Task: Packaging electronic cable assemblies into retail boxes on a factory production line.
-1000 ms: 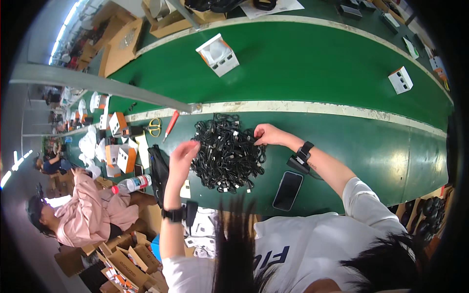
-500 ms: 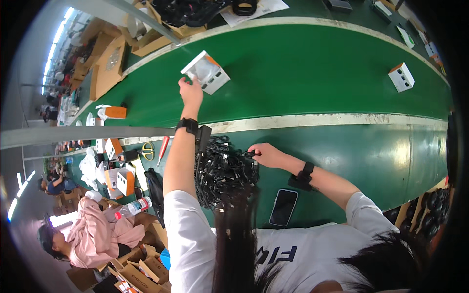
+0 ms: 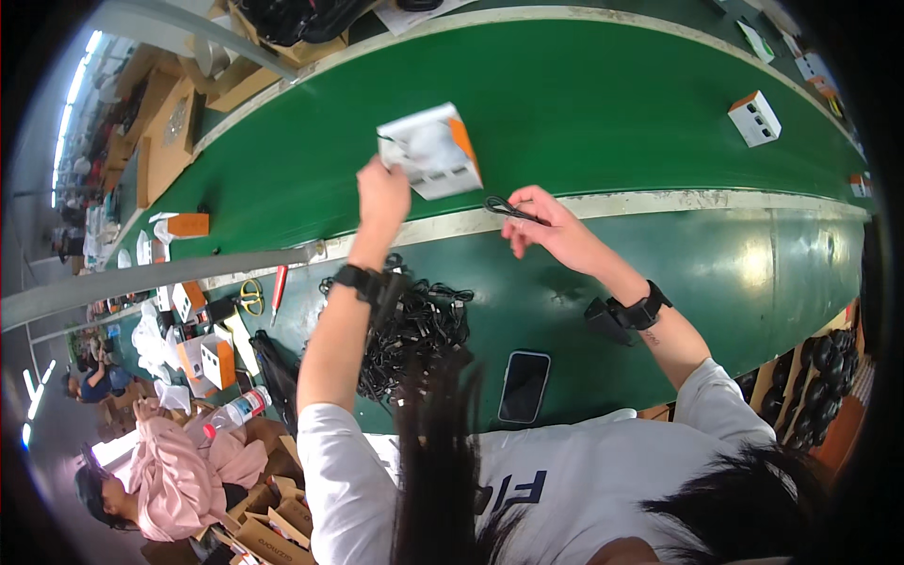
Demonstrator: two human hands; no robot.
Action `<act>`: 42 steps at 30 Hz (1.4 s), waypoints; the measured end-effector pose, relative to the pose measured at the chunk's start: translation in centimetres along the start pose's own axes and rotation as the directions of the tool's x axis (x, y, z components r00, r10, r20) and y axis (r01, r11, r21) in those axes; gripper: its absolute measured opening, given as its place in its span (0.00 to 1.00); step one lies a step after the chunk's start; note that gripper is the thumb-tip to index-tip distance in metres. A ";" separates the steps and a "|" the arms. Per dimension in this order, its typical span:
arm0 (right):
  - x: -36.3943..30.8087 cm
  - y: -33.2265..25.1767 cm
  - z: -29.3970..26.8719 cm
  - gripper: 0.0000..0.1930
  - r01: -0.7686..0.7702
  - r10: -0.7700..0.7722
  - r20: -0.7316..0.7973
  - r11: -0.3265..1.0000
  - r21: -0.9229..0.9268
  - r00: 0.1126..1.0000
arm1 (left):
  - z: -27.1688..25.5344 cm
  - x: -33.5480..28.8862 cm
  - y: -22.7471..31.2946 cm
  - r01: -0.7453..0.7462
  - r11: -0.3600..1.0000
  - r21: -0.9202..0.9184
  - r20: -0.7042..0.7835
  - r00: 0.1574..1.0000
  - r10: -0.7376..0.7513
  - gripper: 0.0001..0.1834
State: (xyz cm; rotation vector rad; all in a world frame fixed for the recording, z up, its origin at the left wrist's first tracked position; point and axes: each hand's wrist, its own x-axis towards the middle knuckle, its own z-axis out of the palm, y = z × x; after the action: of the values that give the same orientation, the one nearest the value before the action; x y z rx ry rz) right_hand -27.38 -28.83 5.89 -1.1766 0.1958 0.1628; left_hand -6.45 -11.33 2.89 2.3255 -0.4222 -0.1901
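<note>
A pale strip (image 3: 678,201) divides the dark green table (image 3: 678,273) from a brighter green surface (image 3: 603,104) beyond. There, the left hand (image 3: 384,195) grips the left edge of a white-and-orange box (image 3: 438,151); the right hand (image 3: 557,231) pinches a looped black cable (image 3: 504,206) near the strip. Piled cables (image 3: 424,330) and a phone (image 3: 524,387) lie on the table; leftward, a person in pink (image 3: 179,476) is near cardboard boxes (image 3: 273,540).

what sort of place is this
Probably a factory packing or assembly line: white and orange boxes along a long green belt, black cables heaped on the bench, open cartons lower left.
</note>
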 end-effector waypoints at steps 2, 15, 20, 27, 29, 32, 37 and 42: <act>-0.2 0.1 0.8 0.07 0.071 -0.074 -0.053 0.996 -0.049 0.996 | 2.2 -2.9 2.8 -0.068 0.996 0.054 0.039 0.997 0.066 0.09; 4.0 1.4 -3.9 0.06 0.165 -0.840 -0.239 0.358 -0.919 0.487 | 6.9 -3.8 11.0 -0.578 0.711 0.400 -0.154 0.722 0.674 0.15; 6.0 0.3 -2.5 0.12 0.079 -0.770 -0.301 0.412 -0.908 0.562 | 5.1 -4.3 11.8 -0.419 0.855 0.305 0.069 0.905 0.419 0.17; 4.8 -1.5 -5.2 0.08 0.194 -0.687 0.042 0.146 -0.970 0.726 | 8.1 -1.7 7.8 -0.833 0.417 0.364 0.299 0.529 0.794 0.09; 6.0 -0.9 -7.9 0.07 0.212 -0.467 0.048 0.304 -0.929 0.883 | 9.1 -5.0 12.4 -0.477 0.680 0.556 0.135 0.860 0.493 0.09; 6.0 -0.7 -8.5 0.09 0.258 -0.663 0.182 0.017 -0.966 0.726 | 9.4 -6.2 13.7 -0.438 0.672 0.597 0.135 0.881 0.454 0.10; 3.4 -4.0 -7.7 0.09 0.367 -0.483 0.143 0.407 -0.836 0.864 | 8.4 -6.1 12.8 -0.546 0.527 0.652 0.297 0.823 0.485 0.19; 2.1 -6.1 -11.8 0.11 0.095 -0.340 -0.015 0.306 -0.947 0.940 | 11.7 -5.1 15.0 -0.509 0.609 0.609 0.106 0.813 0.573 0.06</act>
State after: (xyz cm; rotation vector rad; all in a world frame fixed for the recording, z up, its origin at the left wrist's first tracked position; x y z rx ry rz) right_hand -24.75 -42.03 6.45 -2.4328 0.1111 -0.1480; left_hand -17.92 -27.14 5.34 2.6699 -1.2838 0.4376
